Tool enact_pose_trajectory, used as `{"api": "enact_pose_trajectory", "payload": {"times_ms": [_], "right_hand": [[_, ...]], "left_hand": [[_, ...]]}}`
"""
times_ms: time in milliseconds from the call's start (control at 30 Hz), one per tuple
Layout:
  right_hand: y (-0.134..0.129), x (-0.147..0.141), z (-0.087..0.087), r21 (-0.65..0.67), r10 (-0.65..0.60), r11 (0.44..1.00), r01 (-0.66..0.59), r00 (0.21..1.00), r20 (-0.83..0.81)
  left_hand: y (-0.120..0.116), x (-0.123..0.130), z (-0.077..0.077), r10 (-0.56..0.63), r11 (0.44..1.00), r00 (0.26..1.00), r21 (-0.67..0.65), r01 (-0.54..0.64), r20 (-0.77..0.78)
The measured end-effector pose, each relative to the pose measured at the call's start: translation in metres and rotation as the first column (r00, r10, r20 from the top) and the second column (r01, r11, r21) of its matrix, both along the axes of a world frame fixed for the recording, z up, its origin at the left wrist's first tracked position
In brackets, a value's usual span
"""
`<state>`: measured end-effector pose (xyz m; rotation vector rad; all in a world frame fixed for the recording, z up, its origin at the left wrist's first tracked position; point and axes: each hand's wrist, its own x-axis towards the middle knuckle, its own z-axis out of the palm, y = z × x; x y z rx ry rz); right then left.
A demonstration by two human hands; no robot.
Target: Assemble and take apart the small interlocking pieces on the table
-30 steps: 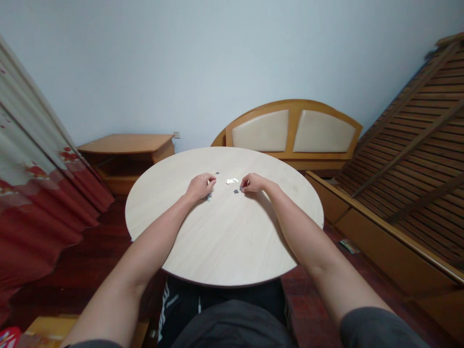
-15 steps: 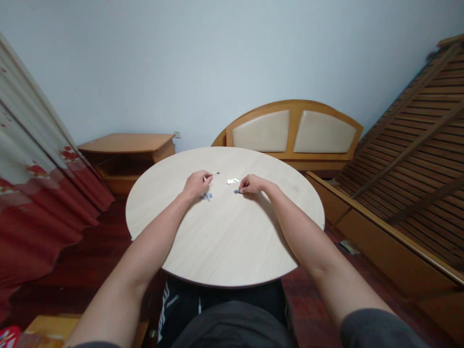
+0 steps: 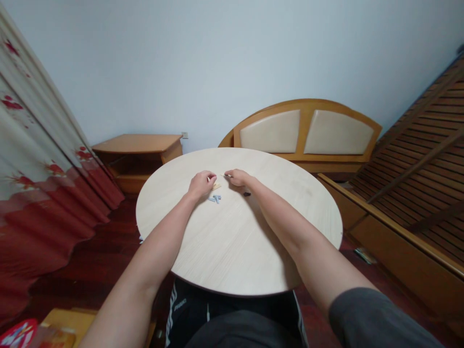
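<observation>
On the round pale table (image 3: 232, 251), my left hand (image 3: 203, 183) is closed in a pinch, and what it holds is too small to name. Just beside its fingers lie yellowish pieces (image 3: 216, 186). Small grey-blue pieces (image 3: 216, 198) lie in a loose group nearer to me. My right hand (image 3: 237, 177) reaches across toward the left one, its fingers pinched on a small dark piece (image 3: 227, 175). Under the right wrist another dark piece (image 3: 247, 194) rests on the tabletop. The fingertips of the two hands are a short gap apart.
Beyond the table stand a wooden cabinet (image 3: 139, 143) on the left and a headboard (image 3: 270, 133). A curtain (image 3: 54, 193) hangs at the far left. Wooden slats (image 3: 431, 145) lean at the right. Below the table's front edge are my legs.
My right hand has moved left and away from me, from the dark piece near the white pieces to beside my left hand. The white pieces are now hidden. The view has shifted slightly.
</observation>
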<state>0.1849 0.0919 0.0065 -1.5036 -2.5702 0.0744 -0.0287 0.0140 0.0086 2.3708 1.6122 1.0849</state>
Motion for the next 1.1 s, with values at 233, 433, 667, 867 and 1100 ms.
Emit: {"api": "enact_pose_trajectory", "payload": {"times_ms": [233, 433, 667, 867, 1100], "right_hand": [[0.013, 0.016, 0.006, -0.051, -0.195, 0.978, 0.202, 0.974, 0.119], [-0.009, 0.107, 0.0, -0.005, -0.448, 0.893, 0.449, 0.892, 0.06], [-0.038, 0.149, -0.028, 0.041, -0.52, 0.838, 0.545, 0.818, -0.246], [-0.046, 0.099, -0.019, 0.076, -0.205, 0.957, 0.281, 0.837, -0.508], [-0.075, 0.027, -0.013, 0.23, 0.224, 0.967, -0.109, 0.793, -0.566]], "left_hand": [[0.001, -0.001, 0.002, -0.005, 1.0, 1.0, -0.012, 0.006, 0.012], [0.002, 0.002, 0.001, -0.011, 1.0, 1.0, -0.012, 0.011, 0.005], [-0.001, 0.008, -0.004, -0.018, 1.0, 0.997, -0.022, 0.017, -0.069], [-0.006, 0.015, -0.006, -0.089, 0.995, 0.988, -0.053, 0.083, -0.124], [-0.016, 0.028, -0.004, -0.242, 0.97, 0.957, -0.006, 0.244, -0.158]]}}
